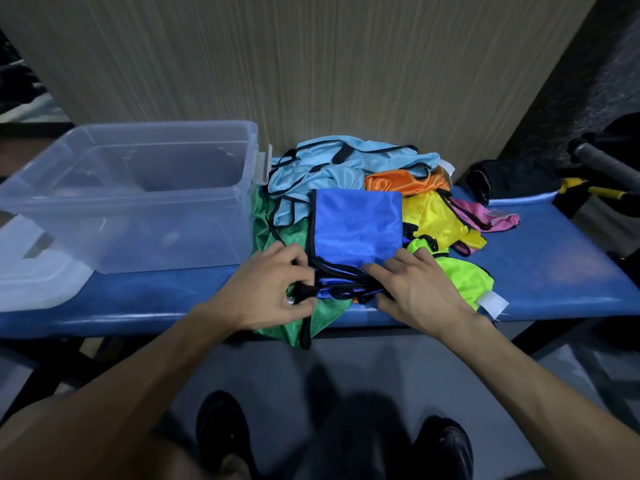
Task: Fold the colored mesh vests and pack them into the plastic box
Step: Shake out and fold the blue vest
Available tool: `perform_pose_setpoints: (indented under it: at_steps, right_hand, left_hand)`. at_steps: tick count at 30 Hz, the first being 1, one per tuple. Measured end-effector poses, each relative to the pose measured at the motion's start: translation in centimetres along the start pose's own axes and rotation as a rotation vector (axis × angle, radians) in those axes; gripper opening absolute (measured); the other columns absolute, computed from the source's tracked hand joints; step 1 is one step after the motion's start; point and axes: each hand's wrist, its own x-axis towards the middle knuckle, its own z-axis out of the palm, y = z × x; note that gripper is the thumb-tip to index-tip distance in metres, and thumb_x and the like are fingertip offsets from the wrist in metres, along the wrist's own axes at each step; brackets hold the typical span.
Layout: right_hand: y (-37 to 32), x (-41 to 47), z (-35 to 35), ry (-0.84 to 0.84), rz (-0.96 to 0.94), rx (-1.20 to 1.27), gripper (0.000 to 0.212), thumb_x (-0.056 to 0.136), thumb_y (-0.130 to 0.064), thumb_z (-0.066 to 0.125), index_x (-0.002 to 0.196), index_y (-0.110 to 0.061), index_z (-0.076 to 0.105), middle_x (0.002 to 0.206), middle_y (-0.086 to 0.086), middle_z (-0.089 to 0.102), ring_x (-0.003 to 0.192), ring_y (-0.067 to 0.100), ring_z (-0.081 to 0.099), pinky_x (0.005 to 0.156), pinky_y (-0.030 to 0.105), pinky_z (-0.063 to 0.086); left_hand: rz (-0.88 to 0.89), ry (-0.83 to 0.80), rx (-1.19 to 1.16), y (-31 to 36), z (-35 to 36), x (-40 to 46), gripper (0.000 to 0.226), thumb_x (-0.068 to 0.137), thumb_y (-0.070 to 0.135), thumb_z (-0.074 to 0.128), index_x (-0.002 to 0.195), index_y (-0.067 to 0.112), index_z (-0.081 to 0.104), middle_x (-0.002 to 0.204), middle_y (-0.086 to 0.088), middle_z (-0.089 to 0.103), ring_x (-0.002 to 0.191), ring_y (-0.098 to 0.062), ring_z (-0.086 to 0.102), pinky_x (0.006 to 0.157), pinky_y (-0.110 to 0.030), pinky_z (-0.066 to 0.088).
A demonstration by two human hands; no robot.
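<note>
- Royal blue mesh vest (356,226), centre frame, lies as a folded rectangle on top of the vest pile; presumably folded there because the pile is the nearest soft, flat surface.
- Left hand (273,289) pinches the black trim at the vest's near edge, fingers curled.
- Right hand (415,289) presses the same edge flat, fingers fairly straight, likely pinning the fold.
- Clear plastic box (131,192), left of the pile, looks empty; its lid (38,271) lies at far left.
- All on a blue bench (554,271).
</note>
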Motion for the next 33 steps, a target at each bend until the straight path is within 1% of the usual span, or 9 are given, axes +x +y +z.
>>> perform_pose_setpoints:
  at_steps: [3,7,12,16,19,23,27,31,33]
  right_hand:
    - [0.0,0.1,-0.1,-0.013,-0.001,0.007,0.053,0.075,-0.036,0.076,0.123,-0.017,0.067,0.075,0.001,0.064,0.080,0.028,0.056,0.072,0.039,0.026]
    - [0.0,0.0,-0.4,-0.025,-0.005,0.011,0.050,0.080,-0.034,0.065,0.126,-0.014,0.064,0.076,0.000,0.063,0.081,0.027,0.056,0.072,0.039,0.026]
    - [-0.5,0.2,-0.4,-0.002,0.010,-0.002,0.051,0.076,-0.029,0.049,0.121,-0.011,0.066,0.073,0.002,0.062,0.076,0.028,0.055,0.071,0.039,0.027]
    - [-0.8,0.4,-0.5,-0.019,0.041,-0.008,0.050,0.079,-0.028,0.037,0.116,-0.012,0.067,0.070,0.002,0.062,0.074,0.028,0.053,0.070,0.040,0.033]
    - [-1.0,0.7,-0.7,-0.056,0.048,-0.032,0.042,0.079,-0.027,0.045,0.111,-0.013,0.067,0.068,0.002,0.061,0.073,0.028,0.053,0.070,0.039,0.032]
    - [-1.1,0.9,-0.6,-0.084,0.054,-0.050,0.040,0.073,-0.025,0.068,0.112,-0.013,0.068,0.069,0.004,0.062,0.074,0.028,0.053,0.071,0.040,0.030]
    - [-1.4,1.1,-0.8,-0.095,0.073,-0.060,0.042,0.070,-0.025,0.073,0.111,-0.013,0.070,0.068,0.004,0.062,0.073,0.028,0.054,0.071,0.040,0.031]
    - [-1.5,1.1,-0.9,-0.109,0.077,-0.085,0.042,0.070,-0.026,0.074,0.110,-0.014,0.070,0.068,0.004,0.062,0.073,0.028,0.055,0.072,0.039,0.026]
    - [-1.6,1.1,-0.9,-0.109,0.081,-0.086,0.042,0.069,-0.026,0.074,0.109,-0.014,0.071,0.068,0.004,0.062,0.072,0.028,0.054,0.071,0.039,0.024]
  left_hand:
    - [0.006,0.048,0.107,0.1,-0.1,0.7,0.035,0.093,0.060,0.053,0.082,0.029,0.063,0.098,0.014,0.052,0.089,-0.011,0.047,0.064,-0.027,0.034]
    - [-0.055,0.155,0.044,0.5,-0.6,1.2,0.032,0.091,0.056,0.052,0.077,0.027,0.055,0.087,0.014,0.052,0.081,-0.009,0.045,0.057,-0.028,0.035]
    - [0.061,0.143,0.277,-0.5,-2.2,1.1,0.030,0.094,0.055,0.059,0.097,0.028,0.070,0.103,0.010,0.060,0.092,-0.014,0.052,0.062,-0.025,0.032]
    - [0.054,0.160,0.102,0.2,-2.7,0.8,0.028,0.093,0.053,0.061,0.092,0.026,0.068,0.101,0.014,0.062,0.094,-0.011,0.055,0.064,-0.033,0.049]
    - [0.013,0.153,-0.114,1.5,-2.2,0.0,0.020,0.091,0.044,0.069,0.090,0.024,0.066,0.089,0.014,0.064,0.080,-0.003,0.059,0.067,-0.033,0.053]
    - [0.007,0.191,-0.152,2.6,-1.7,-0.5,0.022,0.089,0.015,0.074,0.085,0.024,0.054,0.078,0.013,0.051,0.066,-0.010,0.048,0.059,-0.036,0.047]
    - [0.160,0.202,0.031,2.4,-1.6,-0.5,0.009,0.094,0.013,0.058,0.088,0.019,0.057,0.082,0.007,0.050,0.067,-0.015,0.047,0.054,-0.036,0.045]
    - [0.159,0.249,0.047,2.3,-1.0,-0.4,0.025,0.085,0.001,0.070,0.092,0.022,0.056,0.083,0.016,0.039,0.073,-0.010,0.041,0.056,-0.034,0.047]
    - [0.157,0.252,0.028,2.4,-0.9,-0.2,0.016,0.091,0.011,0.072,0.099,0.021,0.062,0.088,0.016,0.040,0.079,-0.010,0.041,0.063,-0.035,0.047]
